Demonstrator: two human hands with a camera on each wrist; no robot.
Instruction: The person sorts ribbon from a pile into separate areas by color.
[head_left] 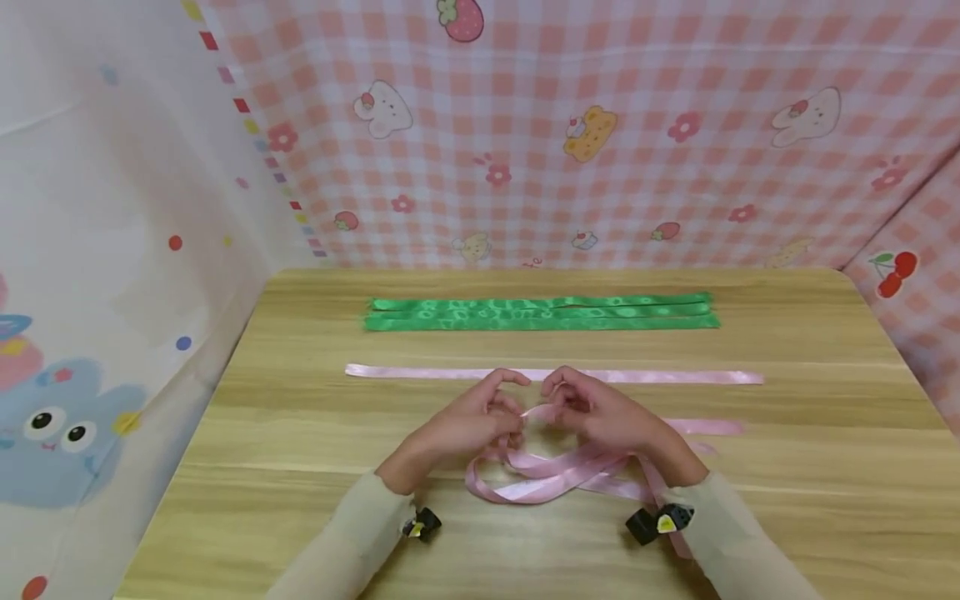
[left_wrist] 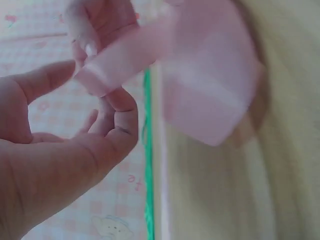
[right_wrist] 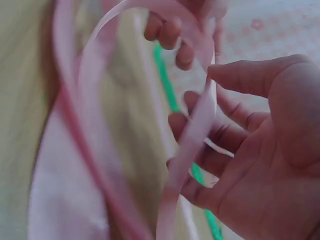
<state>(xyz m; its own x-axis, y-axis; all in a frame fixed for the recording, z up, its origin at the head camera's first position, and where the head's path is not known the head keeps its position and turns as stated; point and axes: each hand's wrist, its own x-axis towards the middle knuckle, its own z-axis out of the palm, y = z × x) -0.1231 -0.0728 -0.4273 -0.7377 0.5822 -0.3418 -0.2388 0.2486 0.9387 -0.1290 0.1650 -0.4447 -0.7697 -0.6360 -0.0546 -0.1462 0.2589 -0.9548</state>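
A long, shiny pink ribbon [head_left: 528,490] lies in loose loops on the table below both hands, and one stretch of it rises between them. My left hand [head_left: 467,422] pinches this raised stretch at thumb and curled fingers; in the left wrist view the pink ribbon [left_wrist: 122,60] crosses the fingertips. Facing it closely, my right hand [head_left: 611,415] holds the same ribbon. In the right wrist view, the right thumb [right_wrist: 240,77] presses the ribbon's edge, and the band hangs down across the bent fingers.
Beyond the hands, a straight pink ribbon strip [head_left: 420,372] lies across the wooden table [head_left: 247,400]. Farther back are several green ribbon strips [head_left: 540,314] laid side by side. A pink checked cloth [head_left: 630,192] hangs behind the table, and a white printed cloth [head_left: 150,208] at the left.
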